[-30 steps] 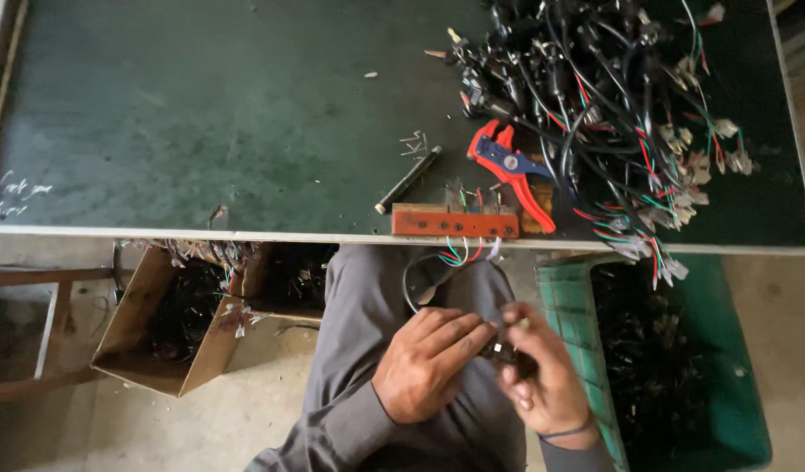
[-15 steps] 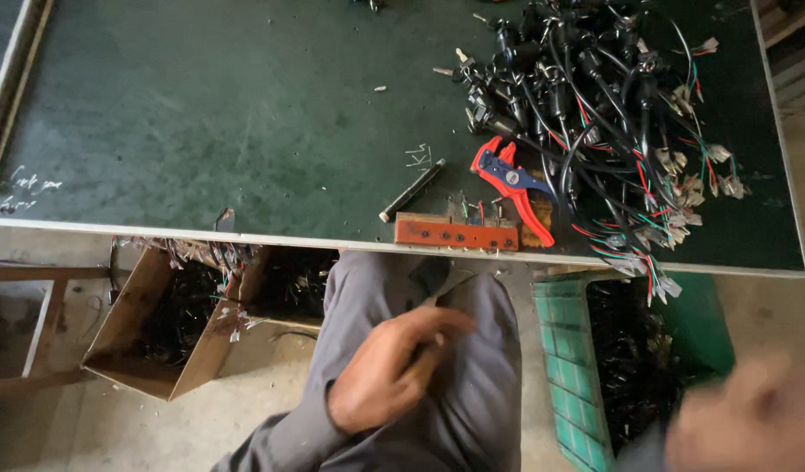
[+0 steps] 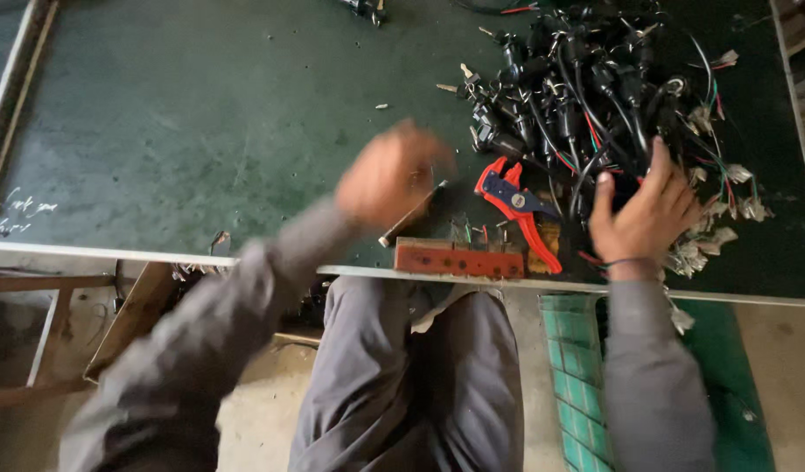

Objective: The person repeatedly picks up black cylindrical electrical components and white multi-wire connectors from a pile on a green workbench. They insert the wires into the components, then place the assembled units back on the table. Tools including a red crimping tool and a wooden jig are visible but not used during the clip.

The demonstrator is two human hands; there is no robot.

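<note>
Two bare hands reach over a dark green bench. Right hand, at four o'clock, lies spread with a released grip, fingers resting on a tangled heap of black wire harnesses with coloured leads and pale plugs. Left hand, blurred near the centre, hovers above a slim metal-tipped tool; its grip cannot be told. Red-and-blue wire strippers lie between the hands, beside a red rectangular block at the bench's near edge.
</note>
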